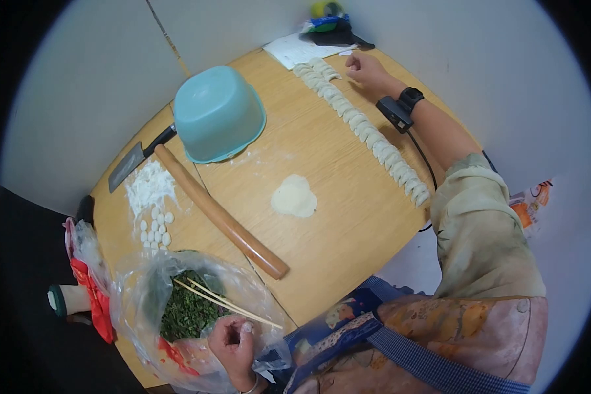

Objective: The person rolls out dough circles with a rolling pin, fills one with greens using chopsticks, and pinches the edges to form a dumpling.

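Observation:
My left hand (232, 345) is at the lower middle, by the rim of a clear plastic bag (134, 308). Its fingers curl in toward the thumb, with nothing visible between them. Two chopsticks (230, 305) lie just above that hand, tips in chopped green filling (187, 312) inside the bag. My right hand (366, 69) is at the far end of the table, fingers curled, seemingly around nothing. Beside it, a long row of folded dumplings (368, 133) runs toward the right edge, with a short second row at its top. Flat dough wrappers (294, 196) overlap mid-table.
A wooden rolling pin (217, 213) lies diagonally beside an upturned blue basin (217, 111). To the left are a cleaver (126, 167), white flour (150, 187) and several small dough pieces (155, 227). White paper (289, 49) and a dark bundle (335, 34) sit at the back.

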Demonstrator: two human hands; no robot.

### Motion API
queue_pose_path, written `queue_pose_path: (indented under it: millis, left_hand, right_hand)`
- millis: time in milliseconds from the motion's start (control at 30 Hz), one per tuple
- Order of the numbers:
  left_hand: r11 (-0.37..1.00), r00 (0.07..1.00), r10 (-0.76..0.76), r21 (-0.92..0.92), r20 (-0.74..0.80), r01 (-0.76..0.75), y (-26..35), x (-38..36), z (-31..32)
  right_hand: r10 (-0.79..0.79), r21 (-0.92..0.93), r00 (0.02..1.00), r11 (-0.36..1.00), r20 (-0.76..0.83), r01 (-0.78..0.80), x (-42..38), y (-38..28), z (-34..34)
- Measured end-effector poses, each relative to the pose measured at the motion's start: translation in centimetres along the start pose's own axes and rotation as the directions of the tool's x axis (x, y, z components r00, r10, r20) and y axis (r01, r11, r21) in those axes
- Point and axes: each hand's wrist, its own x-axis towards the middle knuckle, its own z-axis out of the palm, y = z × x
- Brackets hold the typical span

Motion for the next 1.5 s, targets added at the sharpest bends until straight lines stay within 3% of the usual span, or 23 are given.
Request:
queue_pose_path:
  millis: [167, 233, 367, 433, 467, 533, 633, 667, 733, 867, 933, 967, 1000, 1067, 1167, 1233, 1300, 1500]
  left_hand:
    - [0.998, 0.999, 0.055, 0.019, -0.001, -0.055, -0.4, 0.2, -0.2]
    - [0.996, 0.997, 0.073, 0.055, 0.006, -0.073, -0.3, 0.1, 0.0]
    - [0.991, 0.992, 0.123, 0.051, 0.02, -0.124, 0.0, 0.2, 0.0]
    - [0.992, 0.993, 0.119, 0.031, 0.027, -0.12, -0.2, 0.3, 0.1]
    - [0.992, 0.992, 0.123, 0.026, 0.02, -0.123, -0.4, 0.3, 0.1]
    - [0.994, 0.994, 0.107, 0.029, 0.037, -0.109, -0.5, 0.1, 0.0]
    - [0.984, 0.981, 0.168, 0.039, 0.091, -0.173, -0.1, 0.3, -0.3]
    - [0.986, 0.984, 0.158, 0.037, 0.08, -0.162, 0.0, 0.4, -0.2]
    - [0.975, 0.973, 0.216, 0.035, 0.077, -0.219, 0.0, 0.3, -0.1]
    - [0.98, 0.979, 0.196, 0.015, 0.059, -0.198, 0.0, 0.4, -0.2]
    - [0.986, 0.987, 0.153, 0.064, 0.048, -0.156, 0.5, 0.4, 0.0]
    - [0.974, 0.974, 0.214, 0.059, 0.076, -0.218, 0.2, 0.5, 0.1]
    - [0.958, 0.957, 0.273, 0.069, 0.093, -0.28, 0.0, 0.6, 0.0]
    - [0.973, 0.972, 0.202, 0.085, 0.117, -0.212, 0.5, 0.3, -0.2]
    - [0.936, 0.941, 0.316, 0.124, 0.118, -0.33, 0.5, 0.8, -0.5]
    - [0.91, 0.925, 0.363, 0.171, 0.113, -0.378, 0.7, 0.8, -1.0]
    - [0.944, 0.952, 0.275, 0.151, 0.135, -0.294, 0.9, 0.4, -0.4]
    - [0.945, 0.956, 0.274, 0.157, 0.106, -0.288, 1.3, 0.2, 0.0]
  right_hand:
    - [-0.029, 0.112, 0.998, 0.993, -0.063, 0.036, -2.6, -4.4, -3.0]
    - [-0.068, 0.439, 0.996, 0.898, 0.052, 0.038, -6.2, -9.8, -4.0]
    - [-0.114, 0.608, 0.923, 0.78, 0.368, -0.147, -17.8, -20.3, -2.9]
    - [-0.254, 0.503, 0.86, 0.864, 0.442, -0.004, -22.5, -22.2, -0.6]
    - [-0.219, 0.505, 0.84, 0.86, 0.496, -0.073, -24.2, -23.3, 0.6]
    - [-0.238, 0.484, 0.83, 0.874, 0.505, -0.044, -25.7, -23.5, 3.4]
    - [-0.048, 0.228, 0.942, 0.973, 0.333, -0.031, -25.1, -22.6, 6.3]
    - [-0.054, 0.227, 0.937, 0.973, 0.346, -0.027, -24.1, -22.1, 6.7]
    - [-0.04, 0.121, 0.986, 0.992, 0.16, 0.021, -22.7, -21.0, 7.3]
    - [-0.105, 0.015, 0.986, 0.994, 0.126, 0.104, -21.6, -20.2, 7.8]
    - [-0.064, -0.153, 0.991, 0.985, 0.119, 0.082, -21.6, -20.3, 7.7]
    - [-0.044, -0.2, 0.989, 0.977, 0.139, 0.072, -21.7, -20.3, 7.5]
    - [-0.073, -0.194, 0.991, 0.977, 0.115, 0.094, -22.1, -19.9, 7.4]
    - [-0.07, -0.211, 0.993, 0.974, 0.096, 0.089, -22.3, -19.1, 7.9]
    - [0.032, -0.175, 0.988, 0.985, 0.15, -0.005, -22.1, -19.9, 7.7]
    - [-0.022, -0.156, 0.992, 0.987, 0.126, 0.041, -22.0, -19.6, 8.1]
    - [-0.029, -0.127, 0.99, 0.991, 0.139, 0.047, -21.9, -18.8, 7.8]
    - [-0.024, -0.041, 0.978, 0.999, 0.208, 0.033, -21.9, -18.7, 7.7]
